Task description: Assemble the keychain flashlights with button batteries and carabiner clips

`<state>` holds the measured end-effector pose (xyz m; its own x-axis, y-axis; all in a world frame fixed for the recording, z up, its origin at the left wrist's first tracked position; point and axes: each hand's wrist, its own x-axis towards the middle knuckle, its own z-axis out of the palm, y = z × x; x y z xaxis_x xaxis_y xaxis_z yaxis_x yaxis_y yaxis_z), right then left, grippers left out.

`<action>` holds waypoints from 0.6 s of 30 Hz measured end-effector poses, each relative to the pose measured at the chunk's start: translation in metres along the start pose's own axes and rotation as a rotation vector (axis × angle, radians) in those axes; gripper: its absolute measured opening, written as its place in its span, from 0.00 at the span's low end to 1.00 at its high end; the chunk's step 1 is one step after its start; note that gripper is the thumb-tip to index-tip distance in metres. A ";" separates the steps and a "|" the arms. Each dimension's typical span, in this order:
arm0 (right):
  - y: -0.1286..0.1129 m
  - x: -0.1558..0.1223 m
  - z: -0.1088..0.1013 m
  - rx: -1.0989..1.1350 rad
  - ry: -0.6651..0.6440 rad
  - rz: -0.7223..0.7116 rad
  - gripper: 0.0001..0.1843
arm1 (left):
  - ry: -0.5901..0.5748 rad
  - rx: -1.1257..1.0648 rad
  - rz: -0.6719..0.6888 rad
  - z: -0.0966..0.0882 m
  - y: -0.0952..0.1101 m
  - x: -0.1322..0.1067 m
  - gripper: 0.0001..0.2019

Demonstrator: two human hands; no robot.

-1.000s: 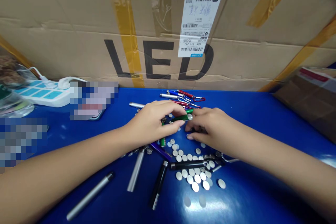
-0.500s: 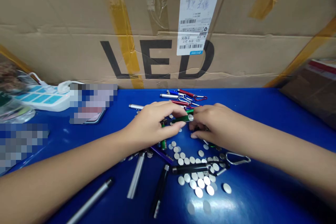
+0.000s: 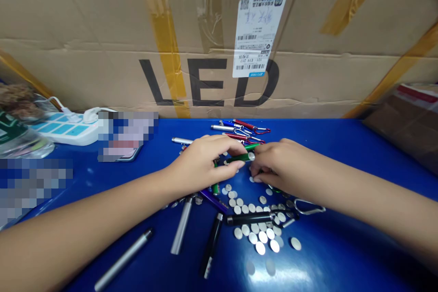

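My left hand (image 3: 208, 159) pinches a green metal tube (image 3: 239, 159) between thumb and fingers. The tube's round end faces right and looks silvery. Close beside that end is my right hand (image 3: 278, 162), its fingers curled together low over the table; whatever they hold is hidden. A button cell (image 3: 252, 179) lies right by its fingertips. Below both hands, many silver button cells (image 3: 263, 236) are scattered on the blue table. A black penlight (image 3: 249, 219) rests across them, and a silver carabiner clip (image 3: 310, 207) lies to the right.
Silver tubes (image 3: 123, 260) and a black tube (image 3: 212, 246) lie in front. Red, blue and silver penlights (image 3: 244, 125) with clips sit at the back. A power strip (image 3: 73, 134) and a phone (image 3: 126, 139) stand left. A large cardboard box (image 3: 102, 32) walls off the back.
The view has shifted slightly. Both hands keep nearly the same pose, the left still holding the green tube beside the right. A button cell now shows more clearly by my right fingertips.
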<state>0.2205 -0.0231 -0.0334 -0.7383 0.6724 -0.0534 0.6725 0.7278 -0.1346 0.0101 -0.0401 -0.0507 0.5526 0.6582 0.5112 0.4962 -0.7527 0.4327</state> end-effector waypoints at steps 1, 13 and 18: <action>0.000 0.000 0.000 0.000 0.007 -0.010 0.08 | -0.002 0.003 0.003 0.000 0.000 0.000 0.05; -0.010 0.003 -0.002 -0.009 -0.043 -0.006 0.06 | -0.011 -0.009 -0.010 0.000 -0.001 0.000 0.07; -0.014 0.001 -0.004 0.005 -0.036 -0.018 0.06 | -0.010 0.000 -0.008 0.001 -0.001 0.000 0.07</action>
<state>0.2103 -0.0325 -0.0280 -0.7518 0.6537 -0.0864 0.6588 0.7391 -0.1405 0.0107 -0.0395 -0.0515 0.5558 0.6641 0.5001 0.5001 -0.7476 0.4369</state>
